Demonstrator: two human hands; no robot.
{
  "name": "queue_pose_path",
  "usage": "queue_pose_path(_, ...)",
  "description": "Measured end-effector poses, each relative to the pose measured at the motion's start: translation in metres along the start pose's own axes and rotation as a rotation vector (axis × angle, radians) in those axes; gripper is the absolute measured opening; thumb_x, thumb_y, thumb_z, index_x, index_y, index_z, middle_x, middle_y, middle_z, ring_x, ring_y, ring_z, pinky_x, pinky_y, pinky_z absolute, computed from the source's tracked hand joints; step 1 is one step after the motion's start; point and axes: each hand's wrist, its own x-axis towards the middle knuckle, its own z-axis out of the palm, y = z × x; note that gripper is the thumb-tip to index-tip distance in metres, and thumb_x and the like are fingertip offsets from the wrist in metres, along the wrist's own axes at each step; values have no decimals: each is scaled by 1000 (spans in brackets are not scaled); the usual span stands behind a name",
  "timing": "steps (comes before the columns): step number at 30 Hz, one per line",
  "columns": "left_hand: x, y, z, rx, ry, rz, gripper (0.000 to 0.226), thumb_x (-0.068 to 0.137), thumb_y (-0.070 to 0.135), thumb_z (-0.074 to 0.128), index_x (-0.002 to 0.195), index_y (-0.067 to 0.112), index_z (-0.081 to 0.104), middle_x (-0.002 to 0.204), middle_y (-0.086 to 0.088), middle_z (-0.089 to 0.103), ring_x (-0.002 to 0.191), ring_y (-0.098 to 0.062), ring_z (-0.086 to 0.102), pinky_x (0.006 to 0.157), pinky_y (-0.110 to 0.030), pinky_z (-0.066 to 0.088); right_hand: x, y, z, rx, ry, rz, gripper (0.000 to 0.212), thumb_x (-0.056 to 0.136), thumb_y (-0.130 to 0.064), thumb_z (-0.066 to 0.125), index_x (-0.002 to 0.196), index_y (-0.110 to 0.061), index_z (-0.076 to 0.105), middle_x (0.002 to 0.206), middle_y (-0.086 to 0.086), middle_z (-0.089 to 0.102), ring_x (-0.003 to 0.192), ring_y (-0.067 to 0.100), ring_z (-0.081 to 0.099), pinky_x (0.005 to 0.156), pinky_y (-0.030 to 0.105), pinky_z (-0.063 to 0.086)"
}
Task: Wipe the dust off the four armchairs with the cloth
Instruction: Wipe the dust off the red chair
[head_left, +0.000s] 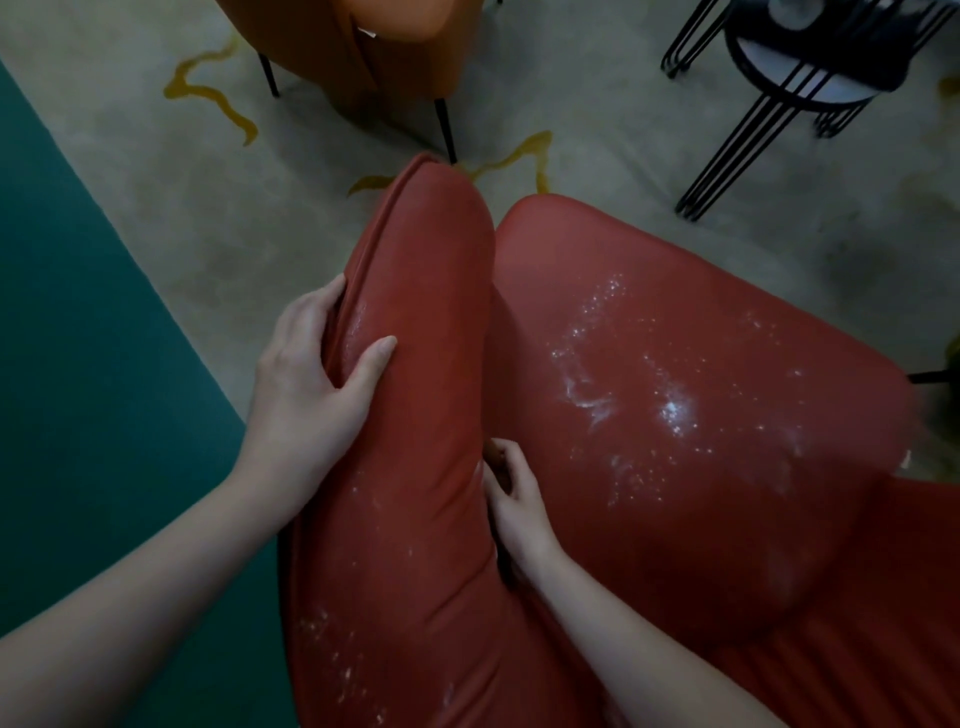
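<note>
Both bare forearms reach in from the bottom edge onto the red leather-look armchair (675, 519), which fills the near middle of the view. The left hand (306, 364) is clamped on its padded arm roll (431, 291), thumb over the top and fingers round the outer seam. The right hand (514, 499) sits lower, tucked into the crease between that roll and the seat cushion (727, 322), fingers curled. Whether they pinch a cloth there I cannot tell, and no cloth shows plainly anywhere.

The roll's long axis runs away from the person. The white dust (675, 410) lies mostly on the seat, to the right of the right hand and beyond it, so that hand looks the nearer one for a sweep. The dust reads as powdery specks and smears, thickest mid-seat, with fainter flecks along the roll.

Beyond the red armchair stand a burnt-orange armchair (363, 47) and, further right, a black wire-legged side table (800, 78), both on pale carpet (597, 104).
</note>
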Motion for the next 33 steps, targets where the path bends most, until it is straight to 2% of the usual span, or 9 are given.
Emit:
queue_pose_path(3,0,2,-1,-11,-7,-12,60,91,31,67,145,14,45,142,-1,49,127,-7,44,105,-16,30,-17,-15,-4,17,17,-22,15,99,-21,57,113,-26,60,113,-5,68,109,12,63,102,36,50)
queue_pose_path(8,-1,3,-2,-41,-20,-30,61,93,33,65,146,15,42,144,1,46,126,-1,39,105,-12,27,-43,-43,-6,-14,40,-112,16,100,-16,56,106,-30,61,99,-20,69,99,0,63,93,22,49)
queue_pose_path(14,-1,2,-2,-55,-24,-13,61,93,31,65,146,10,43,144,-5,47,132,-13,41,104,-10,23,-69,-70,-2,-109,90,-293,12,96,-17,61,108,-18,63,99,-7,70,97,7,65,88,22,49)
queue_pose_path(19,0,-1,-3,-95,-41,-11,62,94,33,64,147,11,41,146,-6,45,134,-15,40,104,-10,22,-93,-87,8,-262,60,-448,18,89,-18,63,107,-16,66,101,0,70,100,18,66,91,34,51)
queue_pose_path(23,0,-2,-5,-145,-60,-21,62,95,36,62,148,11,41,147,-5,44,135,-15,40,107,-15,24,-92,-87,9,-151,255,-390,13,92,-14,66,103,-21,66,93,-10,72,92,5,66,84,24,51)
queue_pose_path(25,-1,-5,-6,-181,-66,-22,58,97,37,59,147,13,42,147,-4,45,135,-15,41,113,-23,28,-85,-86,12,-153,310,-321,14,94,-15,65,106,-23,66,95,-12,72,93,4,66,86,27,52)
queue_pose_path(28,-2,-10,-8,-276,-67,-41,48,99,35,55,143,15,49,142,-1,48,131,-14,45,114,-37,35,-89,-88,15,-228,256,-317,15,94,-19,64,109,-22,67,98,-10,72,97,9,67,91,37,54)
queue_pose_path(31,-11,-16,-13,-310,-65,-23,39,101,29,52,138,15,54,137,0,50,128,-12,47,111,-40,38,-111,-97,17,-342,135,-446,16,90,-19,64,105,-20,68,99,-9,70,99,9,66,89,26,51)
queue_pose_path(33,-27,-21,-17,-342,-69,-48,36,102,26,50,137,18,54,136,5,50,127,-8,46,111,-34,38,-118,-104,23,-432,91,-548,16,87,-15,66,102,-21,68,101,-8,68,100,7,63,88,18,46)
